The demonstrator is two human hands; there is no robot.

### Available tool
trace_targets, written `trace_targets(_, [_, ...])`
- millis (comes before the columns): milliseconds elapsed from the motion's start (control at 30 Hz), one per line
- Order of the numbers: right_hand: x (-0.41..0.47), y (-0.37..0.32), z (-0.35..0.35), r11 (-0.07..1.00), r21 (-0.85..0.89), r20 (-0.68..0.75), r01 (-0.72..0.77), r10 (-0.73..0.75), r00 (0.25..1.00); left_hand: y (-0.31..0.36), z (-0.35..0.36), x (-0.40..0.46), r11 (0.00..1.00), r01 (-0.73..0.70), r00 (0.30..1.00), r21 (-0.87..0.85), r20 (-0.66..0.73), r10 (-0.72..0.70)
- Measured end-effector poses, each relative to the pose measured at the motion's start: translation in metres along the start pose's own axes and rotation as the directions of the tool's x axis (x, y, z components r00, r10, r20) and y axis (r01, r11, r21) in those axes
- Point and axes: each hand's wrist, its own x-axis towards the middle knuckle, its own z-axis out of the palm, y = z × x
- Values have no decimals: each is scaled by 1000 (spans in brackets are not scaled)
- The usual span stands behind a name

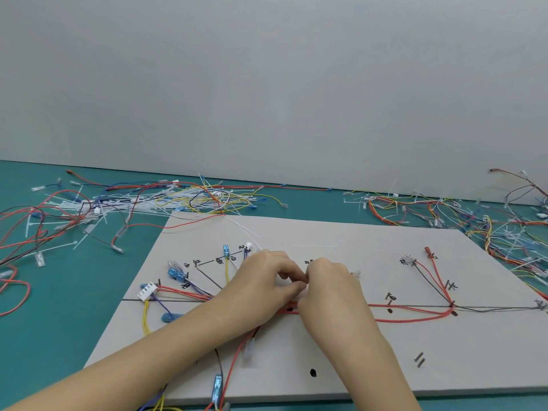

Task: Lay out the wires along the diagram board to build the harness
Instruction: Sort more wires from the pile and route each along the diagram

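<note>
Diagram board (326, 232) lay flat on the teal bench (74, 292), pale grey, with hand-drawn route lines and labels. It ran out well beyond the fingers on every side.

Loose stock: one wire and cable-tie heap (133, 200) well beyond the fingers to the left, another heap (444, 212) well beyond them to the right.

Harness wires (415, 318) were already routed along the drawn trunk line. Red runs came out from under the fingers toward the right, up to a branch ending in a red terminal (428, 250). To the left of the fingers sat a white multi-pin connector (147, 291) and a blue terminal (173, 273).

Left hand (264, 280) and right hand (329, 286) met at mid-board, fingertips touching. Fingers of both were curled in and pinched close together on something small at the trunk. Whether that was a wire or a tie, could not tell; the knuckles hid it.

Handling judgement: wires are thin, light and limp, with some spring, so they will probably lift off the line unless held down. Insulation looks smooth, so likely slippery under a light pinch. Best hold is on the insulation close to the fingertips' meeting point, right at the trunk, not on the crimped terminals, which look small and easily bent.
</note>
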Motion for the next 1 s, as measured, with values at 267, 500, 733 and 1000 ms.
trace_targets(267, [-16,7,-1,999,-50,67,15,-11,998,1,4,-5,962,-153,983,226,139,123])
trace_targets(500, [-16,21,-10,996,83,166,-38,24,986,1,5,-1,964,-196,971,179,177,164])
trace_targets(733, [-12,35,-16,970,217,180,-107,68,981,3,7,3,982,-176,970,73,185,160])
trace_targets(1000, [-15,59,-21,906,374,128,-196,158,979,11,15,7,978,-195,971,68,157,183])
